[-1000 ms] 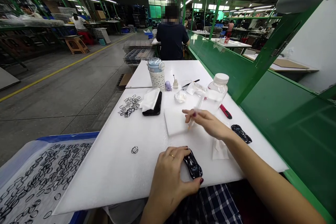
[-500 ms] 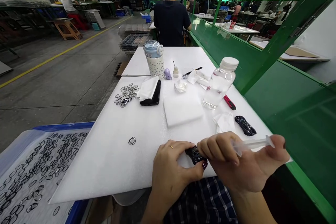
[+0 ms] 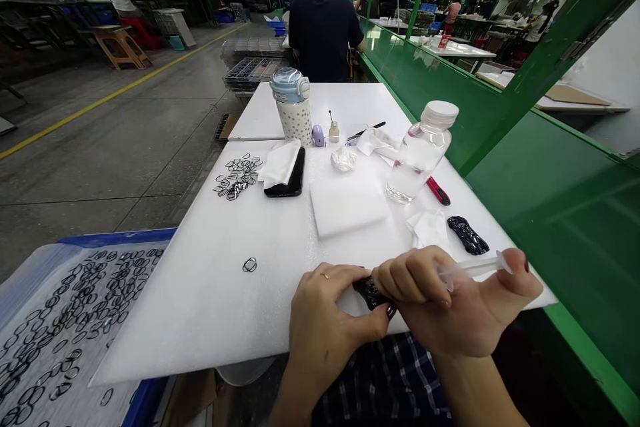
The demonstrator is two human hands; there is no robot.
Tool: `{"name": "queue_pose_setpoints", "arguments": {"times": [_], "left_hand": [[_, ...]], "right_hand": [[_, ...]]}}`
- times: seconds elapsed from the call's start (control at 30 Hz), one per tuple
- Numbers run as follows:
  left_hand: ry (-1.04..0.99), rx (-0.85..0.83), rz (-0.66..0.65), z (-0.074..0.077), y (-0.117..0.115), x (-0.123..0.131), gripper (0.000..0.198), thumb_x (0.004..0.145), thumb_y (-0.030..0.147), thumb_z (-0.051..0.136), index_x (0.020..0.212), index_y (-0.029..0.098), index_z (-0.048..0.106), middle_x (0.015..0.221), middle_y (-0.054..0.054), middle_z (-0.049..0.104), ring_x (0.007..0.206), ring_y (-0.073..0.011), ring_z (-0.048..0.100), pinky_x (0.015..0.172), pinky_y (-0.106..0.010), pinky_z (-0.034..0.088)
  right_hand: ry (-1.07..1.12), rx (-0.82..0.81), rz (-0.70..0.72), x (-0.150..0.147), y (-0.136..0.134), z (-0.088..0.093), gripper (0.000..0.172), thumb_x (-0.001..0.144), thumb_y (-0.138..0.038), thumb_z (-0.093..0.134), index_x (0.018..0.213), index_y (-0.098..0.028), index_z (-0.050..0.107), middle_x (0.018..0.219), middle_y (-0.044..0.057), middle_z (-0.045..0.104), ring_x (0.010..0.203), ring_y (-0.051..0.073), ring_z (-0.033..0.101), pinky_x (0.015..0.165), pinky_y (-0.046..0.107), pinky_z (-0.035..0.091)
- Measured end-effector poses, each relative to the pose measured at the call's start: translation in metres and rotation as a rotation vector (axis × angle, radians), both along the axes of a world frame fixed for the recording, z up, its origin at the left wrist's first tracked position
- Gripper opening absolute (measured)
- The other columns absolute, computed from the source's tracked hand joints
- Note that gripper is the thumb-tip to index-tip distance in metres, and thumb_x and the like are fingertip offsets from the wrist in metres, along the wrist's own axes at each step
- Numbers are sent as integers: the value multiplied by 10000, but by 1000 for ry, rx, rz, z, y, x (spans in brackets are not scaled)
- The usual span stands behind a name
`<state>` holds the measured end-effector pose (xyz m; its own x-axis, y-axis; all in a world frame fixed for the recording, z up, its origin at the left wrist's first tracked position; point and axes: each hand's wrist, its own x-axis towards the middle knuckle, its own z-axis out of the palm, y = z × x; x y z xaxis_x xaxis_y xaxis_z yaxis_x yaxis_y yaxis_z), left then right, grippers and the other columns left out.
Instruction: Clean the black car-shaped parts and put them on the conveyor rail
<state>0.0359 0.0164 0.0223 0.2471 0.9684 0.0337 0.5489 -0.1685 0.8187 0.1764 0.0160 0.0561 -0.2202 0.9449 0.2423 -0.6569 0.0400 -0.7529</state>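
Left fingers (image 3: 345, 280): clenched on a glossy black piece (image 3: 371, 293), which we pinch just above the table's near edge.
Right fingers (image 3: 415, 273): curled around a clear plastic syringe (image 3: 475, 268), its plunger end lying toward our thumb.
Hands: our left hand (image 3: 325, 323) and right hand (image 3: 457, 310) touch, knuckles together, at the near edge of the white table (image 3: 200, 320).
Just beyond: a second black piece (image 3: 467, 235) lies beside a crumpled tissue (image 3: 427, 228) near the right edge.
Mid-table: a white foam pad (image 3: 347, 207), a water bottle (image 3: 415, 153), a red utility knife (image 3: 439, 191).
Left side: a lone ring (image 3: 249, 265), a heap of rings (image 3: 237, 177), and a blue-rimmed tray of rings (image 3: 120, 237) off the corner.
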Motion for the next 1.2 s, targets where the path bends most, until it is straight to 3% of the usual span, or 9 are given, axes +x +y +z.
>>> {"name": "queue_pose_setpoints", "arguments": {"times": [0.73,1.2], "left_hand": [[19,28,-4,-3,-2,-1,316,594,250,773,904,275,722,957,33,735,931,-238,622,884,-440,437],[2,42,10,-4,-2,-2,325,589,263,791,904,288,716,948,43,733,923,-232,629,874,-444,452]], "right_hand": [[48,-1,-101,-3,-7,-2,569,720,-728,359,475,-216,325,427,-32,178,429,124,192,494,307,204],[-69,-45,-220,-4,-13,0,619,699,-783,395,468,-215,313,426,-35,199,441,126,220,499,316,236]]}}
